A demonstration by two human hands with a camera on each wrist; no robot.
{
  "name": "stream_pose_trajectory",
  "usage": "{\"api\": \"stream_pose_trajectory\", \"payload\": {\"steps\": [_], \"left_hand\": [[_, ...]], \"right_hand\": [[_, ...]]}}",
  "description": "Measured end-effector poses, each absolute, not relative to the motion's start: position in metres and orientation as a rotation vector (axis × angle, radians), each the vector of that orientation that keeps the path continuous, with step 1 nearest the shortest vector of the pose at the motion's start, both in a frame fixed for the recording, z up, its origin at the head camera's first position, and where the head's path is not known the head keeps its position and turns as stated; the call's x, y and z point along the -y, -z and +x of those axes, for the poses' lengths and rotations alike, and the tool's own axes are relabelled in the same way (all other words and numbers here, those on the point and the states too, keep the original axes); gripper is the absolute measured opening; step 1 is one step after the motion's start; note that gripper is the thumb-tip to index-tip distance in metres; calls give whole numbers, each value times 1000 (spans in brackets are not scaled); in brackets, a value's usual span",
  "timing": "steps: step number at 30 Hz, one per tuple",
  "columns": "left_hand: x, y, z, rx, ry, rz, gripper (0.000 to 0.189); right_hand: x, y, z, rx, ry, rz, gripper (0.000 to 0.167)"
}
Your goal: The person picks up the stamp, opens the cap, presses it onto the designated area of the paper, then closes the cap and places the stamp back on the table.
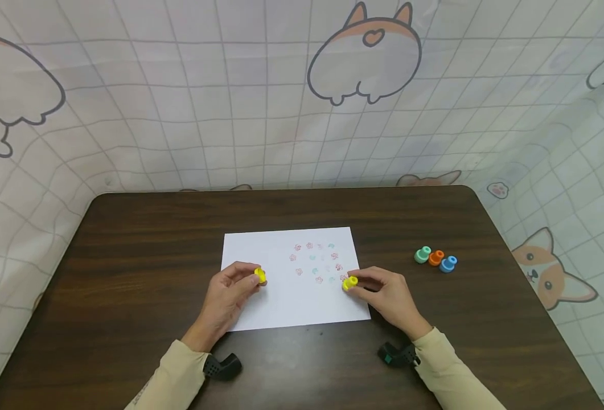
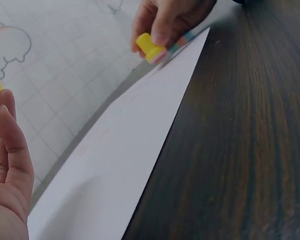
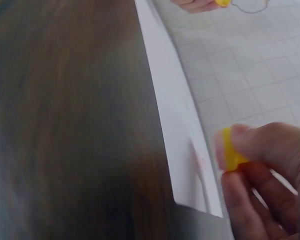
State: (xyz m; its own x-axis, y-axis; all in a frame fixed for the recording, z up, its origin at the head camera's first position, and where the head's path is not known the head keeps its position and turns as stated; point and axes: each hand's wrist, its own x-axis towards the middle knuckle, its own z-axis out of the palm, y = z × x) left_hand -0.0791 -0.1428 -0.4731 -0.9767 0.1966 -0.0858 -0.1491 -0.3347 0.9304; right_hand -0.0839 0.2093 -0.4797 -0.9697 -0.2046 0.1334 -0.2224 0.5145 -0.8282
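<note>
My left hand [image 1: 225, 299] pinches a small yellow cap [image 1: 260, 276] between thumb and fingers, above the left part of a white sheet of paper [image 1: 276, 304]. At the sheet's right edge, my right hand [image 1: 386, 293] holds a yellow toy stamp [image 1: 350, 283] by thumb and fingertips. In the left wrist view the stamp [image 2: 151, 48] is tilted, its pale pinkish base facing down toward the paper. Small red and green paw-like prints [image 1: 309, 257] cover the upper right of the sheet.
Three more stamps stand together on the dark wooden table [image 1: 143, 256], right of the paper: green [image 1: 422, 254], orange [image 1: 436, 258] and blue [image 1: 448, 264]. A grid-patterned cloth [image 1: 230, 114] with cartoon corgis hangs behind the table and along its sides.
</note>
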Motion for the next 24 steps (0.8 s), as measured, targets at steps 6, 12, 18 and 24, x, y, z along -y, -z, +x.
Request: {"api": "stream_pose_trajectory", "payload": {"steps": [6, 12, 18, 24], "left_hand": [[138, 466, -83, -1713, -2362, 64, 17], [130, 456, -85, -1754, -2314, 47, 14], [119, 450, -86, -1848, -2243, 52, 18], [104, 440, -86, -1890, -2229, 111, 24]], "right_hand": [[-212, 468, -86, 2658, -1549, 339, 32], [-209, 452, -87, 2569, -1653, 306, 32], [-200, 435, -84, 2471, -1803, 265, 31], [-187, 418, -80, 2294, -2131, 279, 33]]}}
